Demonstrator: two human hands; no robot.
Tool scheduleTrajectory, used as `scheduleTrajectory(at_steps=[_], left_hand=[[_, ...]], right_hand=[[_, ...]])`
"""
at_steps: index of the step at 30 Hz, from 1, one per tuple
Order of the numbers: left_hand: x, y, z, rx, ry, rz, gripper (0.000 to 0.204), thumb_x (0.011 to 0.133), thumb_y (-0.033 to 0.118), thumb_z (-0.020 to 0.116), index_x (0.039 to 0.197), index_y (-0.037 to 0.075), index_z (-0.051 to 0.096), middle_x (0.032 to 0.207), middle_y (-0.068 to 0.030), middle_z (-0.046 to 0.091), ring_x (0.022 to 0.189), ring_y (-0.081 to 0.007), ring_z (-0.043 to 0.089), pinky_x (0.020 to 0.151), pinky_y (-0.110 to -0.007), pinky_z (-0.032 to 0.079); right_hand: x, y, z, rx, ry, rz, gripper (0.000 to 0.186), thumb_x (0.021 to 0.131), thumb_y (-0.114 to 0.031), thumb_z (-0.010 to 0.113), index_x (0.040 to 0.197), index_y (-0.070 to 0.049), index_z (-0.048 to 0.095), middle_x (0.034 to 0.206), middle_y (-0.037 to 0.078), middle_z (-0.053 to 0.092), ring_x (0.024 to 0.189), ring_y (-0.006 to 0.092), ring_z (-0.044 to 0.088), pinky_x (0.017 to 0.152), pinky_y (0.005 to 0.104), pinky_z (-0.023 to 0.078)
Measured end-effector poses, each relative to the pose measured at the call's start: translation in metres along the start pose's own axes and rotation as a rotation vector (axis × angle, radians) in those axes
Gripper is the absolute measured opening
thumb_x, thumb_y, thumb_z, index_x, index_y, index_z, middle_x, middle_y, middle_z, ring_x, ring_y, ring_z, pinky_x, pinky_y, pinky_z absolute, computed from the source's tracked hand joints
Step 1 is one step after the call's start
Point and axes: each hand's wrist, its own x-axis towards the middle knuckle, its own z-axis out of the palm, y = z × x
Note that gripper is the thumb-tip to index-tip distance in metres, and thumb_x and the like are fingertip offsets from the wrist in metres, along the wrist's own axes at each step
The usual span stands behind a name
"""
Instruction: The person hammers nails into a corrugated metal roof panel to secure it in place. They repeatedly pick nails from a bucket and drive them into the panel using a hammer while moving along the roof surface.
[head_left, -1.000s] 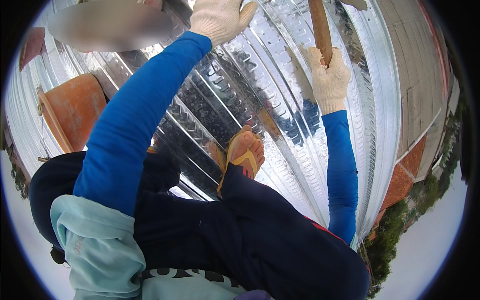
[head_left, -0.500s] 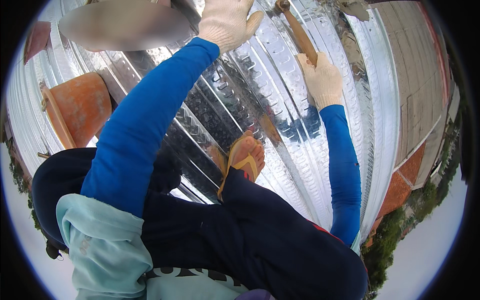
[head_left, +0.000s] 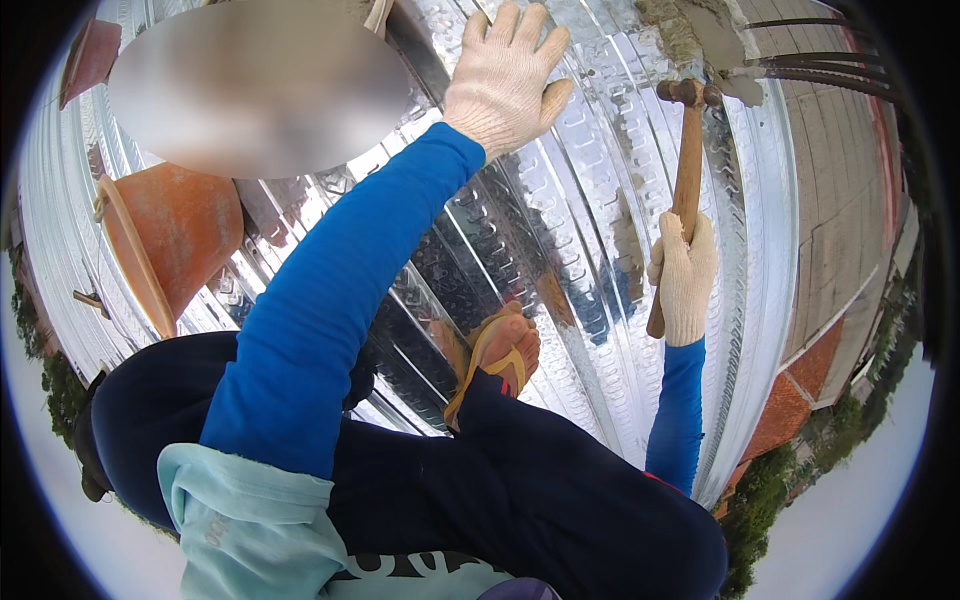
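In a cream knitted glove, my right hand (head_left: 688, 282) grips the wooden handle of a hammer (head_left: 689, 160). Its rusty metal head is near a patch of grey mortar at the far right. My left hand (head_left: 505, 82), gloved the same way, has its fingers spread over the shiny ribbed metal roof sheet (head_left: 560, 180). Whether the left palm presses on the metal, I cannot tell. Between my two arms, my foot in a yellow flip-flop (head_left: 500, 355) stands on the sheet.
An orange bucket (head_left: 185, 240) lies tipped on the sheets at left. Wet grey mortar (head_left: 705, 40) and dark rods (head_left: 830, 68) are at the far right. Beyond the sheet's right edge is a lower grey roof (head_left: 840, 170). A blurred patch hides the upper left.
The hammer has turned more upright, with its head farther right, and the right hand is lower in view. My left hand has shifted right and its spread fingers now show. The view has tilted somewhat.
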Motion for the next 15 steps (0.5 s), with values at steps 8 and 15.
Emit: scheduleTrajectory(at_steps=[8, 15], left_hand=[[0.008, -0.007, -0.005, -0.241, -0.179, -0.099, 0.060, 0.096, 0.040, 0.074, 0.147, 0.010, 0.062, 0.152, -0.0253, 0.055, 0.143, -0.0468, 0.049, 0.120, -0.066, 0.036], [0.011, -0.011, -0.004, -0.329, -0.176, -0.136, 0.061, 0.089, 0.037, 0.080, 0.143, 0.012, 0.066, 0.151, -0.0225, 0.057, 0.141, -0.0449, 0.049, 0.117, -0.066, 0.038]], right_hand=[[-0.042, -0.035, 0.038, 0.384, 0.028, 0.312, 0.024, 0.111, -0.020, 0.063, 0.122, 0.001, 0.058, 0.066, 0.005, 0.059, 0.050, 0.0112, 0.058, 0.046, 0.0267, 0.046], [-0.027, -0.038, 0.017, 0.173, 0.063, 0.160, 0.019, 0.102, -0.003, 0.063, 0.119, 0.002, 0.056, 0.067, 0.005, 0.062, 0.053, 0.0123, 0.057, 0.052, 0.0274, 0.045]])
